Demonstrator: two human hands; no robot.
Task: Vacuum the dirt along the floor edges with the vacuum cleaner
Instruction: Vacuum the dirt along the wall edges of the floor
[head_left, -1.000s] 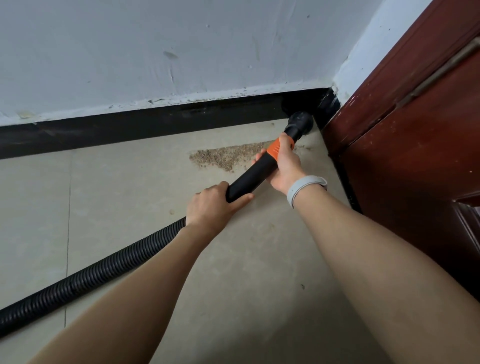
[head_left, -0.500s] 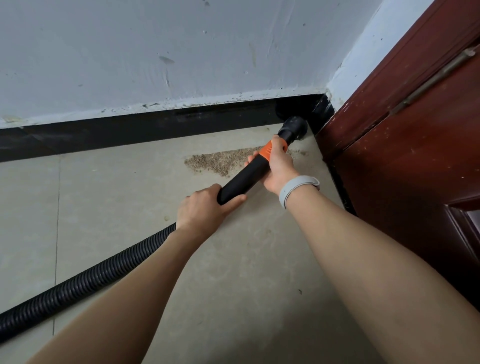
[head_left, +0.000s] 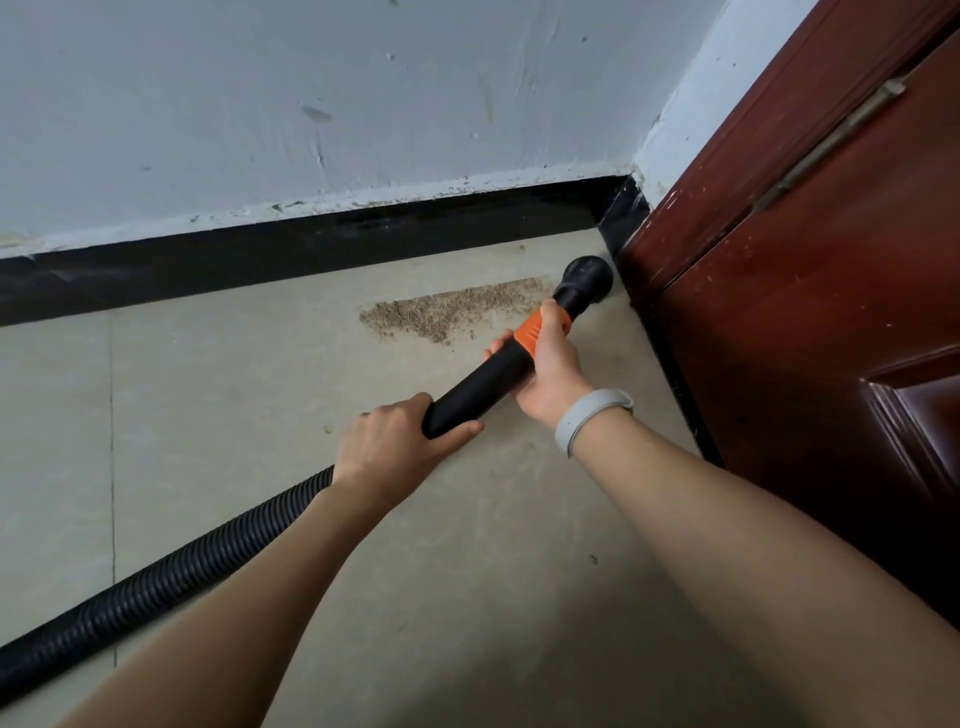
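The right hand (head_left: 548, 371) grips the black plastic vacuum tube (head_left: 480, 387) at its orange collar (head_left: 532, 335); the left hand (head_left: 387, 447) holds the tube's rear end, where the ribbed black hose (head_left: 171, 577) joins. The round black nozzle (head_left: 584, 283) sits in the floor corner beside the patch of brown gritty dirt (head_left: 447, 312), near the black skirting board (head_left: 311, 249) and red-brown wooden door (head_left: 810, 291).

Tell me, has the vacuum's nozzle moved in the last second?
Yes. The nozzle has pulled back from the black skirting board toward the person, now beside the dirt patch.
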